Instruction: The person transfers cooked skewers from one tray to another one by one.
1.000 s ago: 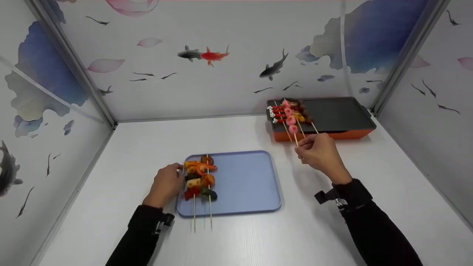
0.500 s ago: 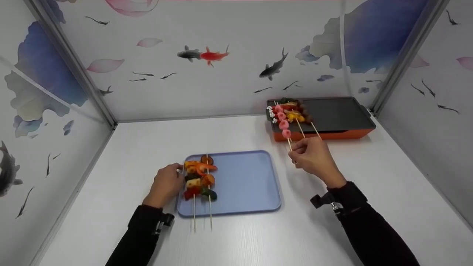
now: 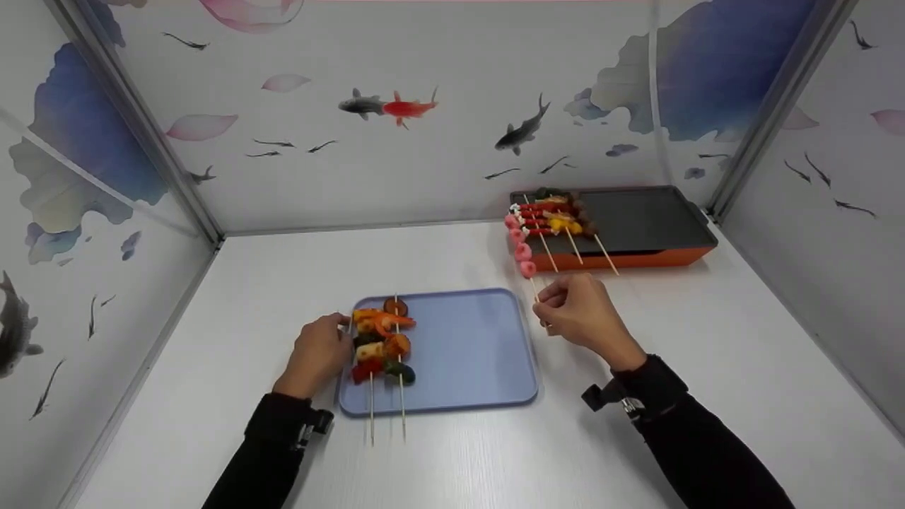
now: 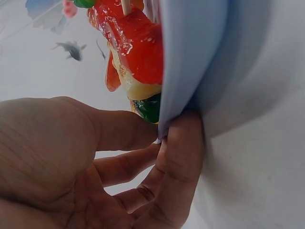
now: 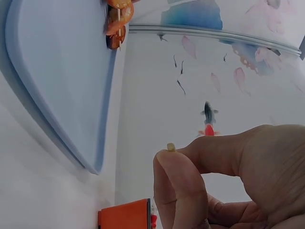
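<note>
My right hand (image 3: pixel 585 311) pinches the bare stick of a skewer of pink round pieces (image 3: pixel 523 252), tilted up and left between the grill and the tray. In the right wrist view the stick's cut end (image 5: pixel 171 147) pokes out between thumb and forefinger. My left hand (image 3: pixel 322 355) grips the left rim of a blue tray (image 3: pixel 470 346); the left wrist view has the thumb on top and fingers (image 4: pixel 183 157) beneath the rim. On the tray's left side lie two skewers of mixed vegetables and shrimp (image 3: pixel 383 343), sticks overhanging the front edge.
At the back right stands an orange grill (image 3: pixel 636 219) with a black plate. Several skewers (image 3: pixel 558 215) lie on its left part, some sticks jutting over its front. A white table (image 3: pixel 283 261) carries everything, with fish-painted panels (image 3: pixel 452 155) on three sides.
My right hand has moved left and toward me, carrying the pink skewer away from over the grill's skewers to beside its left edge. The left hand and tray have stayed still.
</note>
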